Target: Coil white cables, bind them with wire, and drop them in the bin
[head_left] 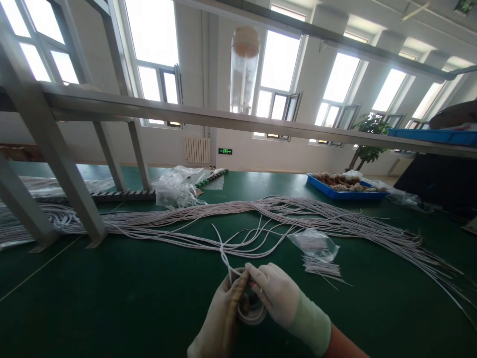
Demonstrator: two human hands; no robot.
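Note:
My left hand [213,320], in a white glove with a brownish, soiled finger, is closed around a small coil of white cable [252,318] just above the green table. My right hand [280,294], in a white glove with a pale green cuff, closes on the same coil from the right, its thumb and fingers pinched near the top. From between the hands, twisted cable ends [224,256] rise towards the loose cables behind. Part of the coil is hidden by my fingers.
A long bundle of white cables [283,205] crosses the green table [130,298]. Right of my hands lie short white strips [323,269] and a plastic bag [316,243]. Farther back are a blue tray [346,195] and crumpled plastic [175,189]. A metal shelf frame [186,113] spans above.

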